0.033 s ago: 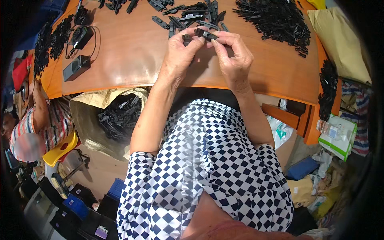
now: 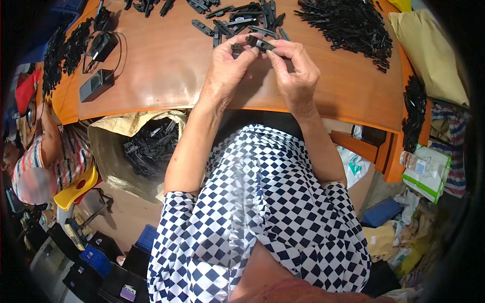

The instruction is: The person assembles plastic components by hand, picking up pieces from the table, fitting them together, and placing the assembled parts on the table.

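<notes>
Since the earlier view nothing has visibly shifted: both hands stay raised together over the tabletop, on the same small part. Nearest the camera, a black-and-white chequered fabric garment [image 2: 262,217] fills the lower middle, and two bare forearms rise from it. To the left below the tabletop edge, an open tan paper-lined sack [image 2: 113,146] holds a heap of black plastic strips, too many to count. Beside it sits another person in a striped shirt [image 2: 55,161], next to a yellow plastic seat [image 2: 76,188]. The curved orange-brown wooden tabletop [image 2: 166,70] carries the rest. The left hand [image 2: 227,68] and the right hand [image 2: 295,70] meet above it; each grip is pressed together, thumb and fingertips pinching a short black plastic clip piece [image 2: 255,43] held between them, just clear of the wood. Just beyond lies a loose scatter of flat black plastic bars [image 2: 242,17], roughly a dozen. Farther right is a dense pile of thin black plastic pieces [image 2: 348,25], uncountable. At far left rest one dark rectangular box [image 2: 96,85] and one black corded device [image 2: 103,45].
</notes>
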`<state>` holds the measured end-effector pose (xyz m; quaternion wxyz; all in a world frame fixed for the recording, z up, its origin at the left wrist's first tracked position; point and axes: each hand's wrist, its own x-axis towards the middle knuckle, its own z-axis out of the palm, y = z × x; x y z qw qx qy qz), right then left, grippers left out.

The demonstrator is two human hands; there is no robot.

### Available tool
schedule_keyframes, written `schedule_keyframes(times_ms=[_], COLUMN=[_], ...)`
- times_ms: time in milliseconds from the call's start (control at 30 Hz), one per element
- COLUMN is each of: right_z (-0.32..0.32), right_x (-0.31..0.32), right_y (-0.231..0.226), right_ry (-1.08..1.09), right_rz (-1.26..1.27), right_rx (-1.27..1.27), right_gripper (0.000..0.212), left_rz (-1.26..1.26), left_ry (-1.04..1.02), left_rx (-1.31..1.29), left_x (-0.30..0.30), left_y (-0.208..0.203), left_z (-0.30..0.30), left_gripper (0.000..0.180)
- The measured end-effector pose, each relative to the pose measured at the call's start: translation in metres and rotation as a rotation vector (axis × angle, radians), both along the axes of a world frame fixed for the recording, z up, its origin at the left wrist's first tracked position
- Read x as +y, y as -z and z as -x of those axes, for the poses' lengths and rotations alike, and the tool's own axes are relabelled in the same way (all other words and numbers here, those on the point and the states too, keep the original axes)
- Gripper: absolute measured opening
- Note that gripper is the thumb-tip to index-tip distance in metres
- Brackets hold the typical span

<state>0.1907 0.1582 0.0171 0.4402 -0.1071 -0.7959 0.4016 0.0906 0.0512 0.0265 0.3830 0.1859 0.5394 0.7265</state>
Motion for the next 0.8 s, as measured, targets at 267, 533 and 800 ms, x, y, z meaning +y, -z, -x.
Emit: schedule_keyframes(times_ms=[267,533,800], right_z=[-0.001,-0.012,-0.029], right_x=[0.005,0.005,0.004], right_y=[0.009,0.013,-0.006], right_ry=[0.087,0.067,-0.07], right_rz=[-0.288,-0.229,0.382], right_rx=[-0.011,-0.043,-0.333], right_gripper=[0.017,0.021,0.047], left_rz=[-0.041,0.052,-0.1], left_ry=[-0.029,-0.103,0.012], left_rx=[-0.043,-0.037,-0.069], left_x=[0.007,0.017,0.007], left_y=[0.001,0.017,0.008], left_z=[-0.014,-0.023,-0.011], left_gripper=[0.027,0.025,0.032])
